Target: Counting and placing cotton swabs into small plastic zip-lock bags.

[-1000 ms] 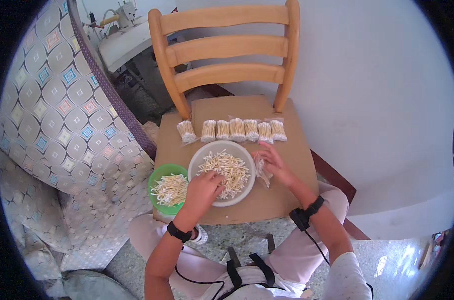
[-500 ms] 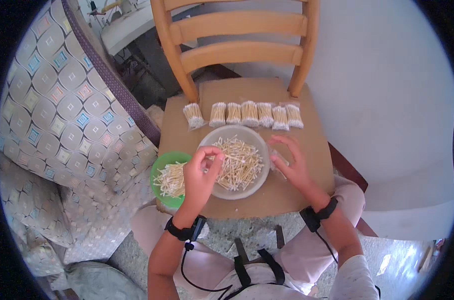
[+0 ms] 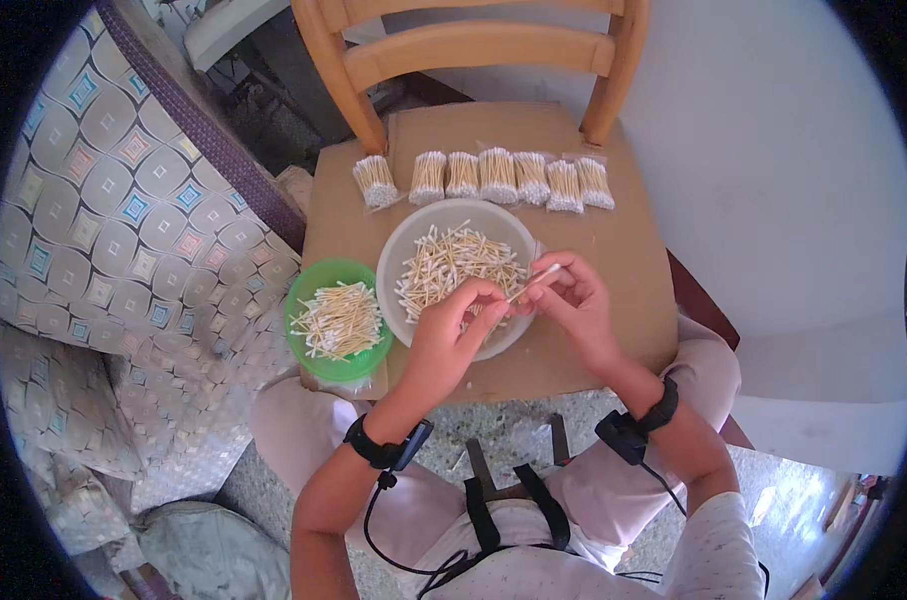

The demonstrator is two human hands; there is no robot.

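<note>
My left hand (image 3: 459, 325) is over the right part of a white bowl (image 3: 392, 245) heaped with loose cotton swabs (image 3: 454, 265). Its thumb and forefinger pinch the lower left end of a cotton swab (image 3: 537, 283) or a few together. My right hand (image 3: 577, 300) meets it at the bowl's right rim, fingers closed round the upper end, white tip showing. A bit of clear plastic (image 3: 539, 246) shows just above the right fingers; the hand hides the rest. Left of the white bowl, a green bowl (image 3: 319, 370) holds more swabs.
Several clear bags of bundled swabs (image 3: 498, 176) stand in a row behind the bowls. Everything rests on a cardboard-covered chair seat (image 3: 614, 290) with a wooden backrest (image 3: 479, 55). Patterned fabric (image 3: 164, 190) hangs at the left; a pale wall (image 3: 774, 220) rises at the right.
My hands have come together over the white bowl's right side; before, they were apart, the right one beside clear plastic. The view has tilted, so the chair appears higher.
</note>
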